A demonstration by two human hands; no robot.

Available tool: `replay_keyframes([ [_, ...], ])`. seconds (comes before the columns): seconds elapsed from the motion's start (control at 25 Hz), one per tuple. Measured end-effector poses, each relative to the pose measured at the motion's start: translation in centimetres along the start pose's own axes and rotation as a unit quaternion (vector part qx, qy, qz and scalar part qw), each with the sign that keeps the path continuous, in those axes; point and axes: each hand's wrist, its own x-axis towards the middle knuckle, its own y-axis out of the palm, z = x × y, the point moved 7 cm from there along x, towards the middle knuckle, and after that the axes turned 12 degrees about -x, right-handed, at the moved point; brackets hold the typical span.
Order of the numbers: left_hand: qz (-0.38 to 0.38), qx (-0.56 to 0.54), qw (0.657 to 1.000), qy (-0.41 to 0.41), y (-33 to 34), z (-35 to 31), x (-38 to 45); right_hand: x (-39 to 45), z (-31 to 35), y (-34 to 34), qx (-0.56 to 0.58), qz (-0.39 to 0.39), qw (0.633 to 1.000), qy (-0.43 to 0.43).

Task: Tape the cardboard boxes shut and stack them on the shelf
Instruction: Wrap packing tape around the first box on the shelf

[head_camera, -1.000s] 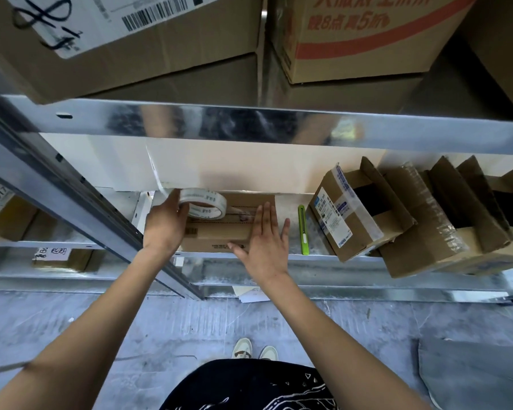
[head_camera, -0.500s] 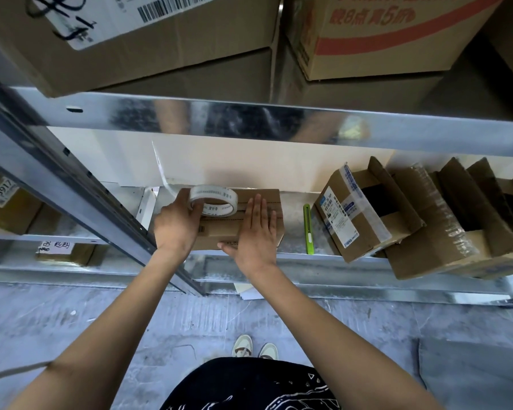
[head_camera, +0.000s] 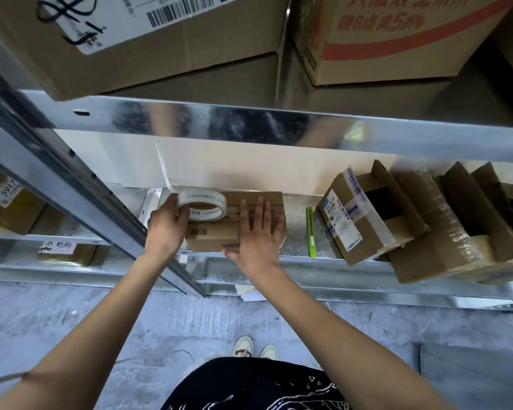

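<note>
Head view: small cardboard box (head_camera: 219, 232) sitting on metal shelf (head_camera: 296, 220), near left upright. Left hand (head_camera: 168, 227) gripping tape roll (head_camera: 203, 202) over box's left end. Right hand (head_camera: 256, 235) pressing flat, fingers straight, on box top. Advice: be keeping palm pinning flaps, drawing tape taut along seam, smoothing while pulling.

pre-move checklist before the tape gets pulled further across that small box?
1. Left hand grips tape roll: ok.
2. Right hand flat on small box, pinning it: ok.
3. Flaps closed: ok.
4. Tape stuck to the box top: cannot tell.
5. Green cutter lies right of the box: ok.
6. Open boxes on the right taped: not ok.
</note>
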Motion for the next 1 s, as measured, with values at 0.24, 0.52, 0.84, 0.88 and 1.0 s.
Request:
replay_keyframes([
  [0.24,-0.026,-0.003,0.998,-0.057,0.7,-0.3,-0.7,0.4,1.1,0.0,-0.036,0.037,0.999,0.016],
  [0.52,-0.013,0.004,1.000,-0.002,3.9,-2.7,-1.1,-0.7,-2.2,0.4,-0.026,-0.026,0.999,0.033],
  [0.84,0.062,-0.024,0.997,0.046,2.1,-2.1,1.1,-0.6,-2.9,0.7,-0.058,-0.031,0.998,0.009],
  [0.88,0.063,-0.014,0.996,0.060,1.6,-2.0,1.2,-0.6,-2.9,0.8,-0.051,-0.013,0.999,0.000],
  [1.0,0.052,0.042,0.994,0.083,0.1,-1.3,1.5,-0.7,-2.9,0.7,-0.045,0.004,0.999,-0.006],
])
